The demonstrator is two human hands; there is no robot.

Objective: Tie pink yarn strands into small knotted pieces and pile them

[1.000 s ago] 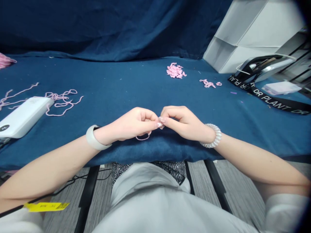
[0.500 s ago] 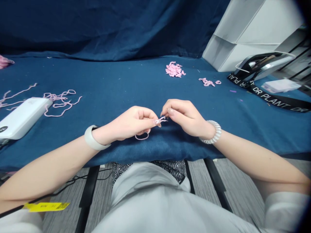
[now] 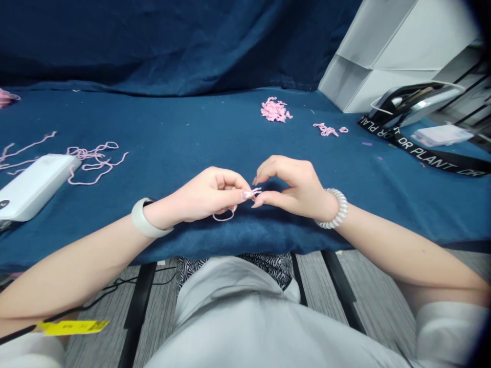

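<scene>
Between thumb and forefinger, my left hand (image 3: 215, 193) pinches a thin pink yarn (image 3: 223, 220). A loop of it hangs below the fingers, and short ends stick out to the right past the thumb. My right hand (image 3: 293, 188) is just to the right, its thumb and forefinger apart around those short ends. Its thumb tip is close to the yarn; whether it touches I cannot tell. The other fingers of the right hand are mostly hidden behind the forefinger. Both hands are held over the front edge of the blue cloth (image 3: 184, 138).
A heap of small pink yarn pieces (image 3: 275, 110) lies at the back, with a smaller group (image 3: 326, 130) to its right. Loose pink strands (image 3: 95, 161) lie at left by a white power bank (image 3: 38, 186). White boxes (image 3: 399, 87) and a black lettered strap (image 3: 429, 156) are at right.
My right thumb has moved down and away from the forefinger, widening the gap between them. My left hand keeps its pinch on the yarn in nearly the same place.
</scene>
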